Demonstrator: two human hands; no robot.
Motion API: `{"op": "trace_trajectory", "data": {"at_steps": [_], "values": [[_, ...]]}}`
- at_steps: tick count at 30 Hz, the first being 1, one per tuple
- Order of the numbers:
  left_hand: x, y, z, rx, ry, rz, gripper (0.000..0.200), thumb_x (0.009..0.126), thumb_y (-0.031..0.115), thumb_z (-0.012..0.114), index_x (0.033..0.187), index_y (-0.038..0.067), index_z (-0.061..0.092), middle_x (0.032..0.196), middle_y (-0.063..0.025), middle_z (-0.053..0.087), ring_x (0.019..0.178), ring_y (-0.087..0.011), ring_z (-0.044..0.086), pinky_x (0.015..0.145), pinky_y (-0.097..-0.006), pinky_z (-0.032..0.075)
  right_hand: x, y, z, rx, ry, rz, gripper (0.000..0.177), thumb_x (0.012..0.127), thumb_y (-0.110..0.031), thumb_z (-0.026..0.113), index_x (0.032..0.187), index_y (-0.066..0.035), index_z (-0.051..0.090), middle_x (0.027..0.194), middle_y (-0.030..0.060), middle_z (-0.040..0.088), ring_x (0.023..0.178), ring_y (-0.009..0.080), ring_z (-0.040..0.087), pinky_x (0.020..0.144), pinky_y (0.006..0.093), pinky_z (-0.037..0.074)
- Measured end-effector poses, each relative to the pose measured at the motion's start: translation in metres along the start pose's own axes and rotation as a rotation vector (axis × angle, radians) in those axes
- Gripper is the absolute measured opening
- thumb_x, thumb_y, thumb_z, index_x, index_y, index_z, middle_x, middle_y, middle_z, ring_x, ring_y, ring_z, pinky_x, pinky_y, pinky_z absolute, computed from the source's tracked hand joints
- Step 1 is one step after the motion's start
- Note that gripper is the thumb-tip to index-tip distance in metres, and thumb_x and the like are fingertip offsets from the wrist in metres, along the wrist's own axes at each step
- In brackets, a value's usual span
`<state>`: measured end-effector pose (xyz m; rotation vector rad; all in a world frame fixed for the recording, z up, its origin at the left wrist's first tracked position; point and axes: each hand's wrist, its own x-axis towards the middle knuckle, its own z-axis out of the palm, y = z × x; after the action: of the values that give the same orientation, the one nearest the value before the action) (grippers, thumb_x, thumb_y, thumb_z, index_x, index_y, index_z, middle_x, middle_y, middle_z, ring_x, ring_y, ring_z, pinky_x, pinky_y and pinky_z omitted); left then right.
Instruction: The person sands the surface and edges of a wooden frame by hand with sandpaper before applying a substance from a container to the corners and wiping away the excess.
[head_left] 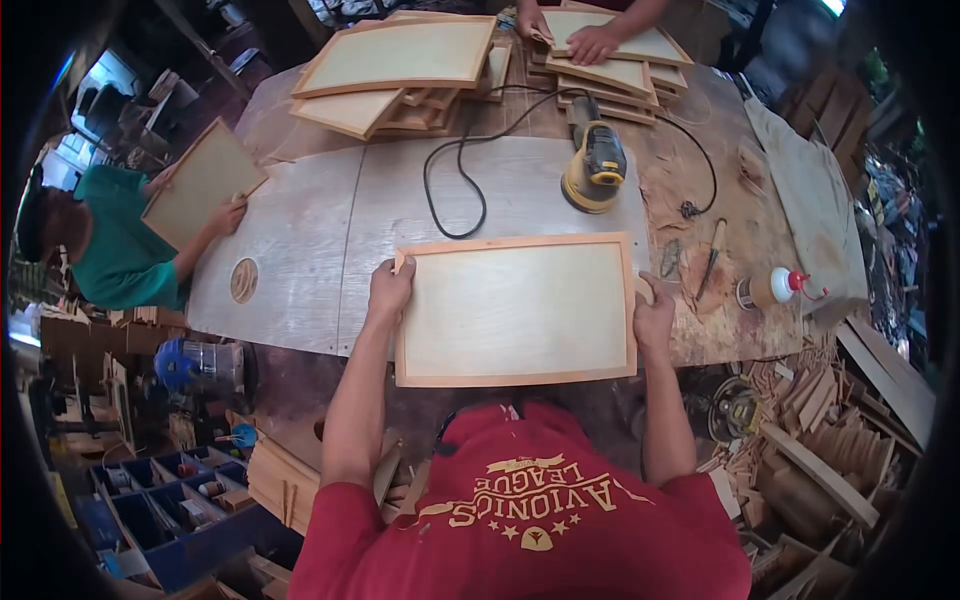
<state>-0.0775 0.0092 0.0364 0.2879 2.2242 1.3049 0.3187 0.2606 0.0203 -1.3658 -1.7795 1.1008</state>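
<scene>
A rectangular framed wooden panel point(515, 315), pale inside with a raised light-wood border, is held in front of my body at the near edge of the table. My left hand point(392, 290) is closed around its left side near the upper corner, thumb over the border. At the right side, my right hand point(654, 312) grips the border; some of its fingers are hidden. Just beyond the panel stands a yellow and black power sander point(597, 165), its black cord point(484, 200) looping leftward over the board.
Stacked framed panels point(400, 55) lie at the back. A co-worker's hands point(592, 42) rest on another stack; a person in green point(125, 235) holds a panel at left. A red-capped glue bottle point(770, 288) and a brush-like tool point(711, 258) lie right. Wood scraps point(820, 440) cover the floor.
</scene>
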Motion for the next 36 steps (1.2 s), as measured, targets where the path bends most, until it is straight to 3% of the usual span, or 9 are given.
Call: {"op": "trace_trajectory", "data": {"at_steps": [6,9,12,15,18,24,30,33,36], "values": [[-0.014,0.01,0.017,0.203,0.119,0.092,0.051,0.096,0.029,0.071,0.132,-0.007,0.067,0.113,-0.0233,0.075,0.1,-0.0353,0.073,0.093,-0.041,0.056,-0.023,-0.003,0.009,0.022,0.212,-0.097,0.037,0.089,-0.002,0.066,0.126,0.002,0.071,0.12,0.0231,0.073,0.116,0.04,0.068,0.106,0.0444,0.049],[-0.02,0.007,0.025,0.397,0.217,0.284,0.048,0.093,0.022,0.069,0.133,-0.004,0.066,0.122,-0.0228,0.07,0.114,-0.0418,0.065,0.104,-0.0465,0.049,-0.043,-0.024,-0.011,-0.248,0.149,-0.574,0.034,0.086,0.003,0.068,0.12,-0.003,0.072,0.111,0.016,0.074,0.103,0.0324,0.069,0.094,0.0419,0.054],[-0.037,-0.019,0.019,0.356,0.316,0.429,0.047,0.093,0.021,0.07,0.134,-0.002,0.066,0.129,-0.0231,0.064,0.126,-0.0398,0.056,0.111,-0.0485,0.042,-0.068,-0.046,-0.002,-0.303,-0.01,-0.815,0.032,0.083,0.001,0.07,0.114,-0.007,0.073,0.111,0.0127,0.073,0.103,0.0336,0.066,0.094,0.045,0.051],[-0.058,-0.045,0.009,0.478,0.233,0.491,0.048,0.093,0.02,0.07,0.136,-0.001,0.064,0.136,-0.0225,0.061,0.13,-0.0403,0.052,0.114,-0.0513,0.038,-0.094,-0.04,0.021,-0.465,-0.068,-0.825,0.038,0.077,-0.001,0.072,0.113,-0.01,0.074,0.121,0.0129,0.07,0.112,0.0354,0.062,0.099,0.0499,0.048],[-0.062,-0.059,-0.001,0.422,0.202,0.632,0.049,0.093,0.019,0.07,0.137,-0.001,0.063,0.137,-0.0206,0.06,0.131,-0.0398,0.049,0.114,-0.0512,0.037,-0.108,-0.039,0.032,-0.571,-0.053,-0.767,0.038,0.078,-0.004,0.074,0.116,-0.012,0.075,0.133,0.0151,0.065,0.123,0.0384,0.055,0.106,0.0514,0.043],[-0.06,-0.064,-0.003,0.385,0.175,0.624,0.05,0.093,0.019,0.07,0.14,0.002,0.062,0.139,-0.0166,0.059,0.133,-0.0377,0.047,0.116,-0.0504,0.034,-0.13,-0.047,0.049,-0.641,-0.134,-0.638,0.043,0.087,-0.018,0.075,0.129,-0.009,0.072,0.144,0.0255,0.056,0.131,0.0492,0.048,0.112,0.0591,0.038],[-0.059,-0.068,-0.002,0.389,0.188,0.605,0.049,0.093,0.019,0.069,0.14,0.004,0.063,0.141,-0.0141,0.058,0.134,-0.0368,0.046,0.116,-0.0511,0.034,-0.157,-0.045,0.069,-0.85,-0.182,-0.475,0.079,0.097,-0.05,0.066,0.149,0.007,0.05,0.157,0.0363,0.041,0.153,0.0527,0.027,0.124,0.0674,0.019],[-0.057,-0.07,0.0,0.397,0.197,0.602,0.049,0.094,0.019,0.069,0.14,0.005,0.063,0.141,-0.0138,0.058,0.134,-0.0366,0.046,0.116,-0.0509,0.033,-0.162,-0.065,0.112,-0.84,-0.239,-0.444,0.087,0.096,-0.058,0.062,0.152,0.008,0.047,0.161,0.0348,0.037,0.157,0.0505,0.02,0.126,0.0679,0.01],[-0.058,-0.07,-0.001,0.405,0.19,0.623,0.048,0.094,0.019,0.069,0.14,0.004,0.063,0.141,-0.014,0.058,0.134,-0.0367,0.046,0.116,-0.0507,0.033,-0.172,-0.112,0.167,-0.662,-0.544,-0.669,0.087,0.096,-0.061,0.061,0.152,0.005,0.048,0.163,0.0321,0.036,0.157,0.049,0.022,0.128,0.0644,0.011]]}}
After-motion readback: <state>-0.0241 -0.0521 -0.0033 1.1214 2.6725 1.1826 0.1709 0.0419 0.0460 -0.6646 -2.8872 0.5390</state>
